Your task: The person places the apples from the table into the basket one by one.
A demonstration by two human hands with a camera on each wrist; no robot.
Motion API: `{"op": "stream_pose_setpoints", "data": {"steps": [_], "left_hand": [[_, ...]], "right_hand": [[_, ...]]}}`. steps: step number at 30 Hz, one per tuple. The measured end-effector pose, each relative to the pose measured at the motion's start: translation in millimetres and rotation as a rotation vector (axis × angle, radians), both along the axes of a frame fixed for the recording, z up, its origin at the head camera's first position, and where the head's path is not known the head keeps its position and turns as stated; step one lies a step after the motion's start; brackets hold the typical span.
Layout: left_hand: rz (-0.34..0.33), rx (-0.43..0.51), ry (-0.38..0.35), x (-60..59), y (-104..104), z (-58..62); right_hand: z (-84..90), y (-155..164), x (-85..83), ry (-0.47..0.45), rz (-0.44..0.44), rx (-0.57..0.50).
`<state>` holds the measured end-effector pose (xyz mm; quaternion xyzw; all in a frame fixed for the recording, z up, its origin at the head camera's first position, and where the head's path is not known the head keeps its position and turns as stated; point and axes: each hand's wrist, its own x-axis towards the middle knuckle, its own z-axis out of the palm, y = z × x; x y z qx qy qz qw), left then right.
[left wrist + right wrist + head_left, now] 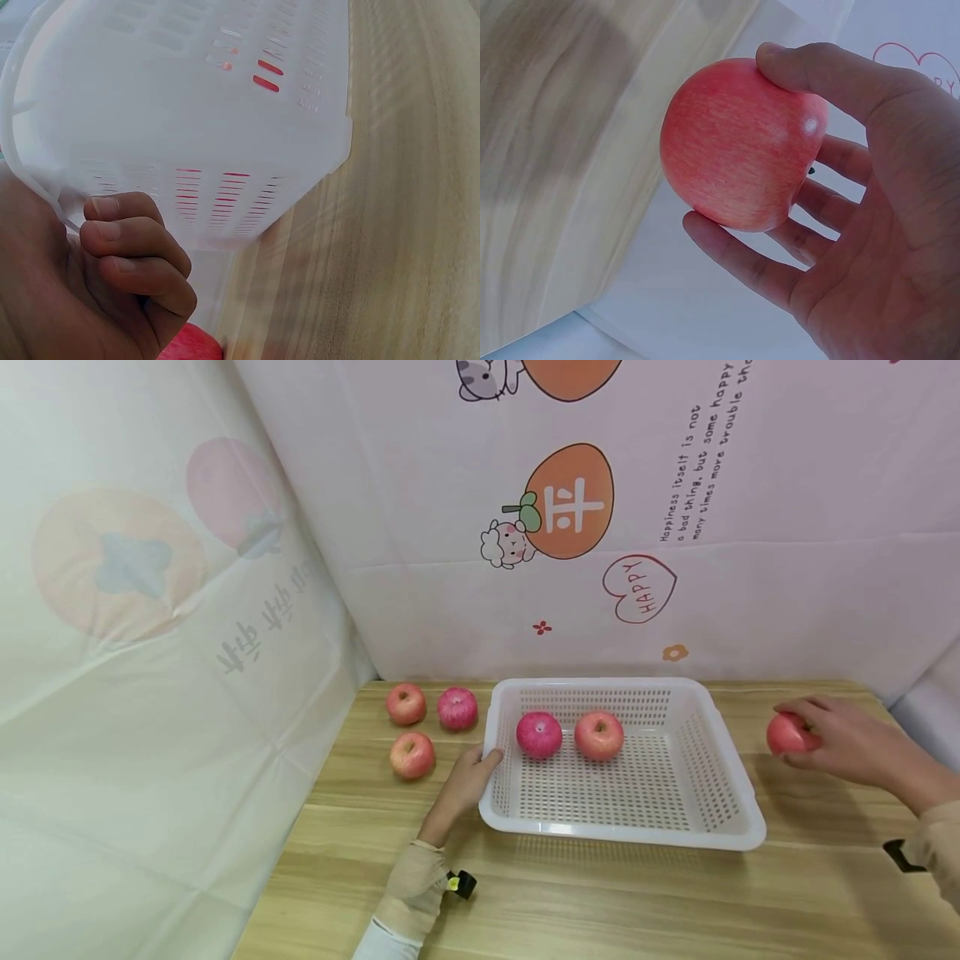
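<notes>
My left hand (471, 777) grips the left rim of a white plastic basket (622, 837), thumb over the edge and fingers curled outside, as the left wrist view shows. Inside the basket, toward its back left, sit a dark pink apple (539, 735) and a lighter red apple (599, 736). To the right of the basket, my right hand (843, 739) holds a red apple (742, 146) between thumb and fingers. The palm stays apart from the fruit in the right wrist view.
Left of the basket are two pale red apples, one at the back (406, 703) and one nearer (412, 755), plus a dark pink apple (457, 708). They rest on the wooden table (600, 902). A printed white cloth (420, 610) hangs behind the table's back edge.
</notes>
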<state>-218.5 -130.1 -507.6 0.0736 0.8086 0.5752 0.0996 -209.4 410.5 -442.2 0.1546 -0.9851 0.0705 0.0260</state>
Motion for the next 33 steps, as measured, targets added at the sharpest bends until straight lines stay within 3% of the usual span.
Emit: {"op": "stream_pose_setpoints", "data": {"steps": [19, 27, 33], "left_hand": [[0.003, -0.008, 0.004, 0.6, 1, 1.2], [0.011, -0.016, 0.003, 0.1, 0, 0.2], [0.011, -0.014, 0.004, -0.8, 0, -0.5]], "right_hand": [[15.3, -15, -3.5, 0.024, 0.011, -0.013], [19.4, -22, -4.7, 0.075, 0.016, -0.023], [24.5, -24, -5.9, 0.048, -0.004, 0.014]]}}
